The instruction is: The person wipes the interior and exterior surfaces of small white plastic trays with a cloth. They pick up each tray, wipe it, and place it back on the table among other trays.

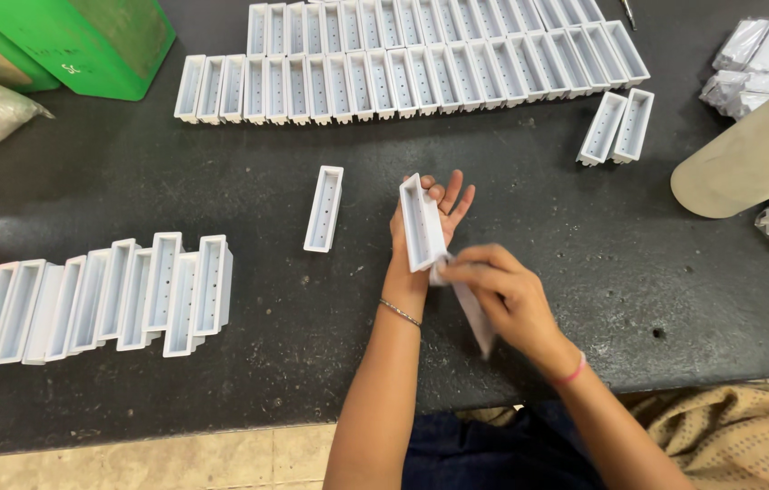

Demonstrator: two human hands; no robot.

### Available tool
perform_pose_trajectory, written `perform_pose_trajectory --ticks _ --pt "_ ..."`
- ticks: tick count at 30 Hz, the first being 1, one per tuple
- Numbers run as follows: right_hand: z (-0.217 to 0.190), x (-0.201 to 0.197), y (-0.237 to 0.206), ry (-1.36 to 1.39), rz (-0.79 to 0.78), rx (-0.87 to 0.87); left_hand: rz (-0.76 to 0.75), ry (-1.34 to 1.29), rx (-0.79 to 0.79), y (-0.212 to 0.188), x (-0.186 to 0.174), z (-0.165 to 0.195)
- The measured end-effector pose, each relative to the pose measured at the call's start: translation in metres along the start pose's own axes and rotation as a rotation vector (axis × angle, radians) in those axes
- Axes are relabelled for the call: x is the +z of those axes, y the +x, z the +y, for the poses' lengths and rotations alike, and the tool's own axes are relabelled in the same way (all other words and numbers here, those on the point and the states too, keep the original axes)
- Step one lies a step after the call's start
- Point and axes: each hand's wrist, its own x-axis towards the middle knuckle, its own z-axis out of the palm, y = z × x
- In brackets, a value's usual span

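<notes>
Two hands busy: our left hand (423, 222) clamps a light, stiff white tray (422, 223) by its sides, right-hand fingers (471, 269) pinching a flimsy packet (474, 313).

Left hand (425, 222) grips white tray (422, 222) upright; right hand (502, 295) pinches packet (473, 313) at its 5 o'clock; single tray (324, 208) at 9 o'clock.
</notes>
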Motion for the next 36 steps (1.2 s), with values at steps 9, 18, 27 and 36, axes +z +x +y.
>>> perform_pose_trajectory --ticks 9,18,27,36 --pt "-0.016 -0.023 -0.032 0.085 0.072 0.157 0.18 0.248 0.152 -0.001 0.001 -0.006" --pt "-0.008 -0.008 -0.017 -0.068 0.1 0.263 0.526 0.636 0.216 0.005 0.011 -0.013" --pt "0.053 -0.026 0.005 -0.11 0.327 0.451 0.483 1.682 0.932 -0.005 0.046 0.028" --pt "0.141 -0.055 0.037 -0.465 0.585 0.404 0.837 1.768 1.244 -0.037 0.059 0.105"
